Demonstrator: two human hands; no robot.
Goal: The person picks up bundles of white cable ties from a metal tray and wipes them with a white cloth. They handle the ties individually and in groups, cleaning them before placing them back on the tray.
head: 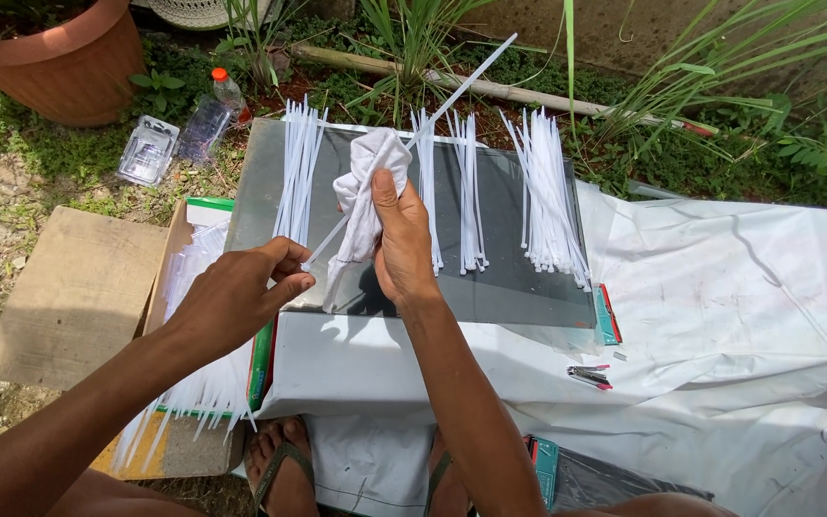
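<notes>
My left hand [241, 292] pinches the near end of a long white cable tie [461, 84] that runs up and to the right. My right hand [402, 239] grips a white cloth [368, 182] wrapped around the middle of that tie. Both hands hover over a grey sheet [509, 278] lying on a white-covered surface. On the sheet lie three bunches of white cable ties: a left bunch [297, 172], a middle bunch [466, 191] and a right bunch [547, 196].
An open cardboard box [69, 287] with more white ties [193, 383] stands at the left. A terracotta pot [64, 62], a plastic bottle [227, 91] and clear packaging [148, 150] lie at the back left. A small clipper [589, 375] rests on the white sheet [739, 316]. My sandalled feet [284, 469] are below.
</notes>
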